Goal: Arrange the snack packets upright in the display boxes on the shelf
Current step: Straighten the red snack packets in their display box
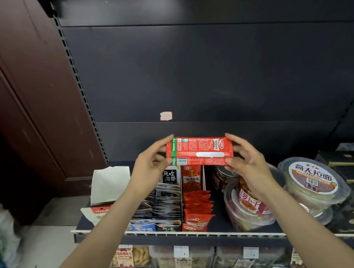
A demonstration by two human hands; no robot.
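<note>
I hold a flat, shiny red packet sideways in the air above the shelf. My left hand and right hand pinch its two ends with curled fingers. Below stands a red cardboard box of crinkly red packets.

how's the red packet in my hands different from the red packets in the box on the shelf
The held red packet lies sideways in the air, pinched at its ends by the left hand and right hand; the boxed red packets stand upright in a row. The held one looks longer. Both are red.
</note>
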